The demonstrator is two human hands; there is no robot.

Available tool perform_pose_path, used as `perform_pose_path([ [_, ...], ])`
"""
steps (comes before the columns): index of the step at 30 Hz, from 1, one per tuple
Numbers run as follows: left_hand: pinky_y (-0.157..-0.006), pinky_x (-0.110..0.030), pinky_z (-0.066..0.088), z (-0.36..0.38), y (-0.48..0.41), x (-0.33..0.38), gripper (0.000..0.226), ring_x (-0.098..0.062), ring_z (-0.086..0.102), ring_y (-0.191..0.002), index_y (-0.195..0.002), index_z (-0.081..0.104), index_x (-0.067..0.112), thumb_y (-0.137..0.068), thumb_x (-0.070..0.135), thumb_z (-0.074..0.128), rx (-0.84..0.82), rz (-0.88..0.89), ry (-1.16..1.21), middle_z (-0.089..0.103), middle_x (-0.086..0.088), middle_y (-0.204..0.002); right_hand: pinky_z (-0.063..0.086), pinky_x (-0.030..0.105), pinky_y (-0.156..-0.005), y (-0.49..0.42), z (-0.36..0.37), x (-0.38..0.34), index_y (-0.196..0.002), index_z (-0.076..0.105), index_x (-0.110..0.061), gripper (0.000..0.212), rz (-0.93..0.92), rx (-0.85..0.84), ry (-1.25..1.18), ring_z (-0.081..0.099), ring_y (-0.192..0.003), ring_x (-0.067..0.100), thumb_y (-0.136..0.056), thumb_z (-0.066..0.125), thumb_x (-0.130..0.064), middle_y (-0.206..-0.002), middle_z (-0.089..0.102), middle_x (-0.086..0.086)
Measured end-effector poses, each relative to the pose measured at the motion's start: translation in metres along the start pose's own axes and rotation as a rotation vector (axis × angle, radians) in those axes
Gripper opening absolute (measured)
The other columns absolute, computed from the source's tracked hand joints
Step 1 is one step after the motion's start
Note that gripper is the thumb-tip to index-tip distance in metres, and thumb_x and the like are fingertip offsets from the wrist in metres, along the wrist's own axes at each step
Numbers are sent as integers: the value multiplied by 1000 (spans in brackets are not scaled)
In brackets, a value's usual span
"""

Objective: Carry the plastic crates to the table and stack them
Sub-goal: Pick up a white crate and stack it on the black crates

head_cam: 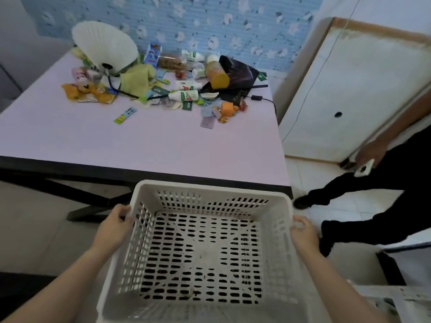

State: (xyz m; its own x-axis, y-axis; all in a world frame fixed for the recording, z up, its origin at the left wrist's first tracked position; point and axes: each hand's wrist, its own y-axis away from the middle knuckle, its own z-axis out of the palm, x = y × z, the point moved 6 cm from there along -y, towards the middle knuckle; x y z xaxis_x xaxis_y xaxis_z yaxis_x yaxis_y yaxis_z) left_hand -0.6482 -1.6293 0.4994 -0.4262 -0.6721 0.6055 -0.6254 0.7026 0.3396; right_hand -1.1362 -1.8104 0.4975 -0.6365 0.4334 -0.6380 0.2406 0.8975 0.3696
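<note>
Item: plastic crate [210,186], white, slotted walls and floor, nothing inside it; one in view, no second crate visible to stack on. Position: held in the air just short of the near edge of the table [140,145], towards its near right corner, not yet resting on it. Holding: left hand [114,226] grips the crate's left rim and right hand [303,234] grips the right rim, fingers curled over both. Handling advice: keep the rim level, lift the base clear of the near edge, and set it on the bare near half, well apart from the clutter along the far edge. Other stock on the table: one white fan [105,43], one orange bottle [218,74], at least three white bottles [186,85], one plush bear [86,89], and many small packets, too jumbled to count. Beside the right edge stands one other person [373,206]; allow room.
</note>
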Motion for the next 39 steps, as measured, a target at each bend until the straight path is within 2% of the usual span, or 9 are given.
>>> perform_pose_path([
  [3,-64,-35,40,6,-18,5,35,-22,57,-73,-130,50,15,-96,26,50,-10,-28,-40,64,-8,-100,45,29,-63,-18,10,-9,-119,58,-16,35,23,1,4,60,-86,30,-89,46,-2,-108,59,5],
  [6,-58,-33,40,11,-34,9,33,-21,59,-65,-128,50,18,-96,27,49,-13,-48,-54,60,0,-79,43,29,-61,-32,13,-18,-118,58,-15,33,37,45,31,59,-84,30,-89,47,-4,-109,64,12],
  [11,-54,-32,40,16,-40,8,30,-23,59,-59,-125,49,19,-96,25,48,-21,-19,-43,62,-3,-73,41,30,-58,-39,17,-18,-119,53,-17,34,86,57,111,59,-81,33,-87,48,-5,-112,62,14],
  [17,-54,-33,40,15,-41,3,32,-19,59,-66,-128,47,20,-97,22,46,-61,28,-37,60,2,-82,50,37,-55,-32,21,-26,-114,46,-20,37,120,69,212,62,-66,36,-84,40,2,-86,50,9],
  [21,-74,-37,48,6,-44,5,31,-25,59,-90,-125,56,16,-96,25,49,-12,101,-142,57,-6,-104,52,38,-69,-27,19,-31,-129,49,-16,43,116,73,278,59,-87,35,-87,45,-5,-114,51,16],
  [24,-77,-33,47,0,-51,11,29,-21,59,-90,-122,59,17,-95,22,52,-1,145,-137,51,-4,-110,48,38,-83,-23,19,-35,-139,45,-18,52,142,26,275,56,-105,38,-87,46,-11,-133,51,19],
  [31,-73,-32,46,4,-62,13,34,-16,57,-83,-128,57,15,-94,18,55,-46,166,-122,54,-1,-103,46,36,-79,-15,24,-32,-148,37,-17,65,173,-42,213,53,-86,27,-83,47,-15,-127,57,12],
  [35,-75,-32,47,7,-62,11,36,-18,58,-85,-130,58,12,-96,22,51,-42,157,-113,52,-3,-104,43,38,-97,0,23,-40,-150,32,-9,63,132,-69,228,53,-120,33,-89,47,-8,-147,45,13],
  [39,-68,-32,48,7,-59,12,37,-17,57,-78,-132,57,10,-98,23,48,-33,196,-164,50,-2,-103,44,39,-94,11,24,-42,-140,42,2,58,92,-112,243,51,-120,37,-85,54,-13,-128,52,17],
])
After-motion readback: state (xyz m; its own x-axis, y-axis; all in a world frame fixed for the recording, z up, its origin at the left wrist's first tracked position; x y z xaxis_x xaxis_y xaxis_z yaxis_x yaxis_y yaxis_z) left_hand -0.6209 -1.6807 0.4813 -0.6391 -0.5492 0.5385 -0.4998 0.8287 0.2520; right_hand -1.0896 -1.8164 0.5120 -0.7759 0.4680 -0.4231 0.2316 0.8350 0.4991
